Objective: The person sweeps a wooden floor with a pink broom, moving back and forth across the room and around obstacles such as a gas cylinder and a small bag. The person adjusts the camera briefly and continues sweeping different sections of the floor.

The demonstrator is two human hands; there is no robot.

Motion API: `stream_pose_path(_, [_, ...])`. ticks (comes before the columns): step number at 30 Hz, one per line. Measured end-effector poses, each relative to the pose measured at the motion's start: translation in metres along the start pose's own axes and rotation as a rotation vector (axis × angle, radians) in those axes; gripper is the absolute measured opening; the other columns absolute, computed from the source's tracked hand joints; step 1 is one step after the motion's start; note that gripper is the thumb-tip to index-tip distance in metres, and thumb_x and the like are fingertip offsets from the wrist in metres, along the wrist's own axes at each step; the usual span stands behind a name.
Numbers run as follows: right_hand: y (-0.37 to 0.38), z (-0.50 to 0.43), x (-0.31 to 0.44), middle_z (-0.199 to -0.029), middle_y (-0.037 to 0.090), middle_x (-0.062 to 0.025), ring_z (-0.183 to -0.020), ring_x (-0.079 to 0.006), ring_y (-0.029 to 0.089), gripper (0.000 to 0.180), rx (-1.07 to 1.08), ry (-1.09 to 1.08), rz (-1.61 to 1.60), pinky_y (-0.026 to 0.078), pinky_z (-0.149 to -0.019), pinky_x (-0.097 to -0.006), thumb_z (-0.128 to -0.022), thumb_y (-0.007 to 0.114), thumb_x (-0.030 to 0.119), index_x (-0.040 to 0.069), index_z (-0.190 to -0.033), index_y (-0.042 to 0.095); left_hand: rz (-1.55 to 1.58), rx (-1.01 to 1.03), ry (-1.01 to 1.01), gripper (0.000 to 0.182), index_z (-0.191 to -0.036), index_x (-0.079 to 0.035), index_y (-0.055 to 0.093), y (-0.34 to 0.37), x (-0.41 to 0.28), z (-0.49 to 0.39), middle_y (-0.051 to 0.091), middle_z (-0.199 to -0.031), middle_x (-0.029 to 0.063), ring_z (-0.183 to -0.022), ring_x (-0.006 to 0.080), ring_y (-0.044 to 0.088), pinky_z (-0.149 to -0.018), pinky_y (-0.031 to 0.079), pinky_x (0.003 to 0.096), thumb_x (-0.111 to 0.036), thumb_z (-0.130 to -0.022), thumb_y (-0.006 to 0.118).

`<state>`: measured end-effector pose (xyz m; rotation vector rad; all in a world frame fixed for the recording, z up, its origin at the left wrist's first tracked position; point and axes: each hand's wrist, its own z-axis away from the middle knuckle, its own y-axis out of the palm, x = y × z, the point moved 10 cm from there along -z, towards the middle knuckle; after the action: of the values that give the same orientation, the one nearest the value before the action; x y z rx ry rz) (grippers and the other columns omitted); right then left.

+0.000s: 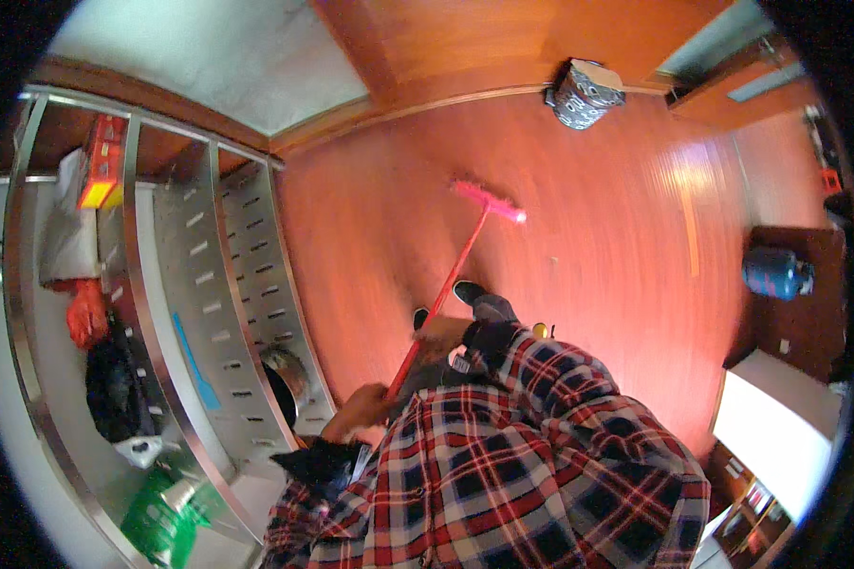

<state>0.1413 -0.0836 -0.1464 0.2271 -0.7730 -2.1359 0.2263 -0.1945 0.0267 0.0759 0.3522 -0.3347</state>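
Both my hands grip the red pole [462, 256] of a long-handled broom or mop, which slants away from my body. My left hand [366, 409] is wrapped around the pole's near end, close to my waist. Farther up the pole, my right hand [438, 336] closes around it, slightly blurred. At the far end, the pink head [489, 201] rests on or just above the reddish wood-look floor [605, 213]; contact is hard to tell. My dark shoe [468, 290] stands just beside the pole.
A metal shelving rack [210, 263] runs along the left, holding bags, a red box [103, 160] and a blue spatula-like tool [198, 366]. A patterned bin [583, 96] stands by the far wooden wall. On the right are a blue gas canister [772, 274] and a white-topped surface [772, 427].
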Motion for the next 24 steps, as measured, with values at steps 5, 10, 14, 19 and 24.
stream_pose_path(5, [0.057, -0.048, -0.013, -0.100, 0.070, -0.0196, -0.084, -0.0251, 0.068, 0.052, 0.326, -0.078, 0.003, 0.055, -0.070, -0.0388, -0.098, 0.052, 0.046, -0.004, -0.107, 0.064, -0.001, 0.002, 0.071, 0.023, -0.098, 0.000, 0.060, -0.027, 0.027, 0.040, 0.060, -0.072, 0.0033, -0.061, 0.0126, 0.057, -0.049, 0.046, 0.0259, -0.022, -0.096, 0.064])
stream_pose_path(10, [-0.009, -0.062, 0.025, -0.084, 0.067, -0.0187, -0.066, -0.0271, 0.066, 0.038, 0.071, -0.343, -0.172, 0.051, -0.056, -0.0416, -0.096, 0.052, 0.032, -0.005, -0.097, 0.063, -0.325, -0.105, 0.095, 0.037, -0.088, 0.002, 0.067, -0.058, 0.005, -0.035, 0.065, -0.070, 0.0121, -0.064, 0.0229, 0.060, -0.060, 0.048, 0.0391, -0.034, -0.094, 0.063])
stream_pose_path(14, [-0.092, 0.020, 0.076, -0.067, 0.060, -0.0156, -0.055, -0.0269, 0.062, 0.031, -0.580, -0.928, 0.026, 0.045, -0.044, -0.0386, -0.093, 0.053, 0.026, -0.004, -0.088, 0.060, -0.535, -0.015, 0.503, 0.043, -0.082, 0.004, 0.064, -0.045, -0.094, -0.112, 0.065, -0.075, 0.0229, -0.068, 0.0382, 0.064, -0.065, 0.048, 0.0488, -0.037, -0.092, 0.059])
stream_pose_path(19, [-0.101, -0.002, 0.068, -0.066, 0.064, -0.0100, -0.058, -0.0243, 0.064, 0.024, -0.567, -0.736, -0.081, 0.051, -0.049, -0.0381, -0.093, 0.058, 0.022, 0.001, -0.084, 0.067, -0.834, 0.220, 0.376, 0.041, -0.085, 0.005, 0.066, -0.064, -0.103, -0.108, 0.067, -0.078, 0.0235, -0.071, 0.0359, 0.065, -0.068, 0.050, 0.0474, -0.034, -0.092, 0.055])
stream_pose_path(24, [-0.015, -0.037, 0.096, -0.076, 0.068, -0.0097, -0.067, -0.0233, 0.066, 0.021, -0.130, -1.309, 0.387, 0.053, -0.059, -0.0361, -0.090, 0.063, 0.023, 0.003, -0.092, 0.068, -0.826, 0.247, 0.443, 0.042, -0.089, 0.006, 0.069, -0.122, -0.080, -0.038, 0.068, -0.075, 0.0209, -0.067, 0.0323, 0.067, -0.065, 0.052, 0.0447, -0.035, -0.090, 0.058])
